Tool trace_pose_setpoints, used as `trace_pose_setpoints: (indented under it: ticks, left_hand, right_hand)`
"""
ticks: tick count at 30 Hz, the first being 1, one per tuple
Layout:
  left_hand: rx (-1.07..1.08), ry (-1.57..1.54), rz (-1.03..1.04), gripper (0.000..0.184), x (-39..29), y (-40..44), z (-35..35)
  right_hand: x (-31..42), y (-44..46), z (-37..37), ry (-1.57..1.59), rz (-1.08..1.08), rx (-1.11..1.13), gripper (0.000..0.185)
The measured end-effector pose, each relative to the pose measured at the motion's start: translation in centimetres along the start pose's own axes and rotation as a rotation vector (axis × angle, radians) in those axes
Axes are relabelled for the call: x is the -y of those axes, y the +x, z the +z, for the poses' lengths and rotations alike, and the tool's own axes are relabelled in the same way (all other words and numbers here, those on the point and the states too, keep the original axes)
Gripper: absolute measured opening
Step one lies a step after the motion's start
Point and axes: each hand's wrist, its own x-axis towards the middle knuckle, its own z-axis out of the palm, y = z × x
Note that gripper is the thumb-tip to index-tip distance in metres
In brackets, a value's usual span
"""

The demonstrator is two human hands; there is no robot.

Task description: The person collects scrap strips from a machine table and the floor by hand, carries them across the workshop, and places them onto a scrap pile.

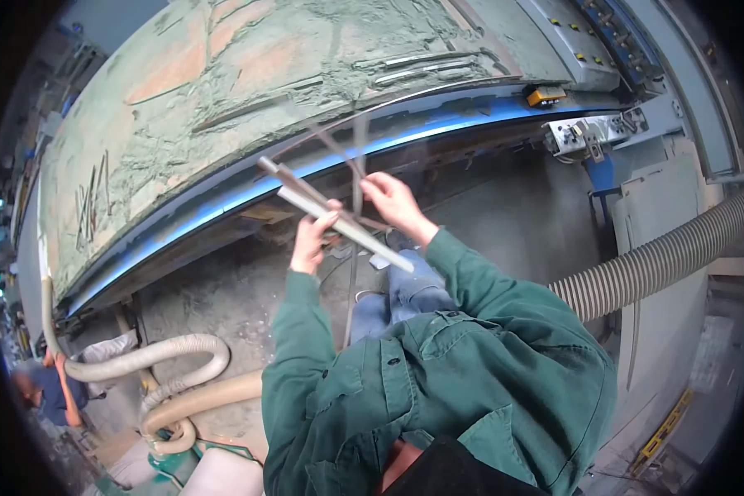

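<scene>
My left hand [310,240] is closed around a bundle of long narrow strips. A pale flat strip [343,228] lies uppermost, with a brownish strip [293,178] beside it; their exact kind cannot be made out. Just to the right, my right hand [393,202] has its fingertips pinched at a thin strip [359,161] that stands out from the bundle, blurred by motion. Both hands are in front of my body, above the floor and near the bed edge.
Greenish dust and loose strips cover a wide machine bed [256,74] with a blue edge rail [223,198]. An orange box [546,97] sits at its right end. Ribbed hoses lie on both sides [661,256]. At lower left, another person [58,388] handles a hose.
</scene>
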Motion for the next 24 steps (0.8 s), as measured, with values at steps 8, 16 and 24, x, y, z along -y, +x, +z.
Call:
trace_pose_setpoints:
  ticks: [8, 16, 24]
  left_hand:
    - [0.044, -0.135, 0.035, 0.033, -1.2, 3.3, 6.8]
    - [0.071, -0.063, 0.064, 0.039, -2.1, 6.2, 10.7]
    - [0.164, -0.525, -0.025, 0.033, -3.9, 7.6, 12.0]
  right_hand:
    - [5.3, 0.1, -4.5, 0.242, 0.236, 0.311, 0.035]
    - [6.2, 1.2, -8.3, -0.488, -0.153, 0.426, 0.061]
    - [12.4, 7.2, -11.2, -0.099, 0.113, 0.573, 0.048]
